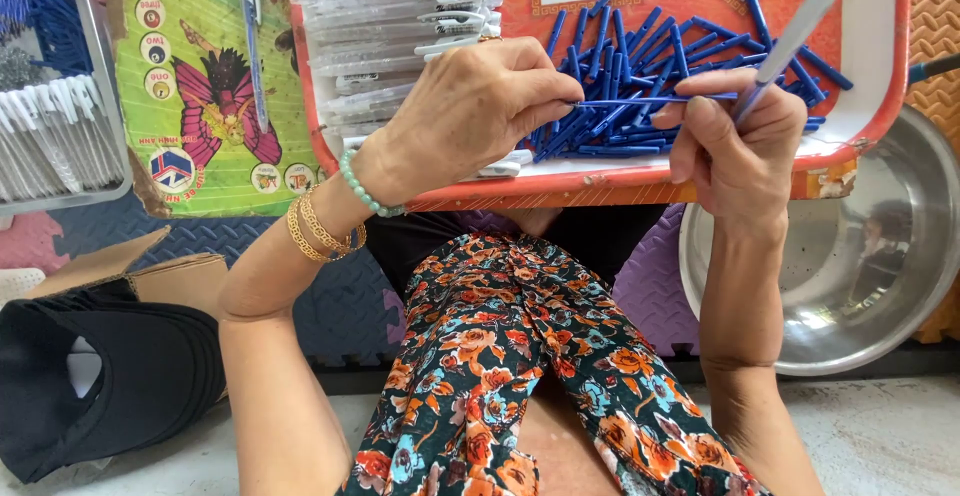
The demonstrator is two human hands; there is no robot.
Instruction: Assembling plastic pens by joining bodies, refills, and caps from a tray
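Left hand (475,106) pinches a thin blue refill (640,102), held level over the tray (880,106). Right hand (735,136) is closed on a clear pen barrel (795,31), its tip meeting the refill's end. Tray holds a loose pile of blue refills (650,56) plus stacked clear pens (400,16). Steel bowl (880,256) just right of the tray edge; black cap (110,376) lower left.

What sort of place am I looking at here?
Likely a home workspace for assembling pens by hand, on the floor: a tray of blue refills and clear pen barrels, foam floor mats, and a steel basin alongside.
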